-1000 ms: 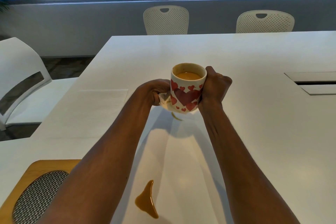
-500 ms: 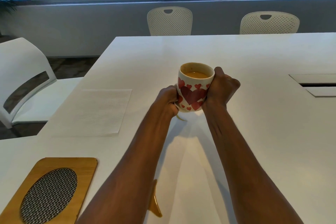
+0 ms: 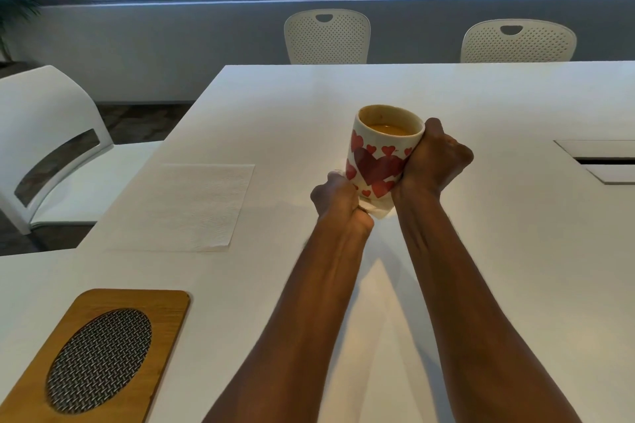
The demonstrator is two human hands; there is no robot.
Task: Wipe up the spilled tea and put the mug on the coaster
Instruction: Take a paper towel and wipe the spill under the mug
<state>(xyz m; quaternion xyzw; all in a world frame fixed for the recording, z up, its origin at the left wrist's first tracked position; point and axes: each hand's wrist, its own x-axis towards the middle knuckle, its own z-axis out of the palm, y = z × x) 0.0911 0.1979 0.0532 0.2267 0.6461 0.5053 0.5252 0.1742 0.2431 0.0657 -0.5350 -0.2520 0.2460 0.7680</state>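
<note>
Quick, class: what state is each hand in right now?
Left hand: grips a crumpled tissue against the mug base.
Right hand: grips the mug.

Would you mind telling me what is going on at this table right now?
A person grips the heart-patterned mug of tea in the right hand and holds a crumpled white tissue against its lower side with the left hand. The wooden coaster lies at the near left of the white table, the mug not yet on it. A flat paper napkin lies beyond it.
</note>
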